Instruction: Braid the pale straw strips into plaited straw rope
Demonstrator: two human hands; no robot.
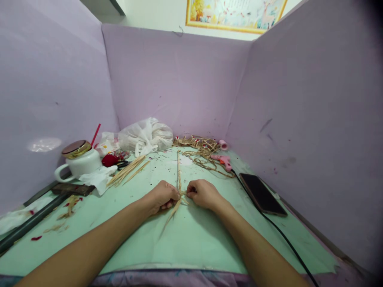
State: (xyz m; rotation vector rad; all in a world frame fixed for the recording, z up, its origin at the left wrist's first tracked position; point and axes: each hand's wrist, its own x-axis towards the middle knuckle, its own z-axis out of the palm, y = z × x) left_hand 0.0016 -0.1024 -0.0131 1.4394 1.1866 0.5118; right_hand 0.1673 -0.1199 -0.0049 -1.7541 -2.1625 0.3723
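Note:
A thin straw-coloured braid (179, 171) runs straight away from me along the middle of the green table surface. At its near end, my left hand (164, 196) is closed, thumb and fingers pinching the strands. Loose strand ends (171, 218) hang out below it toward me. Just to the right, my right hand (205, 193) is also closed, its fingertips pinching a short strand that leads off the braid. Both hands rest low over the table, a small gap between them. The palm sides of the fingers are partly hidden.
A white lidded mug (85, 162), a bundle of dry straw strips (127, 171) and a white plastic bag (146, 135) stand left and back. At right are braided cords (203, 145), a pink glue gun (223, 162), its black cable (279, 231) and a phone (263, 194). Purple panels (179, 83) enclose the table.

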